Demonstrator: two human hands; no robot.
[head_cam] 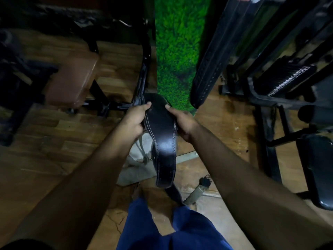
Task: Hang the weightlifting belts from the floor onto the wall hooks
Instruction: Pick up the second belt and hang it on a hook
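Head view, left hand (133, 120) and right hand (182, 123) grip black belt (162, 134), buckle end hidden.

The hanging belt (214, 56) runs off the top edge, its hook unseen, and the held belt's (162, 141) buckle end is hidden.

Both your bare forearms reach forward from the near corners and converge at the centre. Your left hand (134, 119) is curled closed, thumb stretched along the top toward the far side. Your right hand (182, 123) mirrors it just to the right, thumb forward, its fingers (183, 136) wrapped underneath and probably clenched, though shadow hides them.
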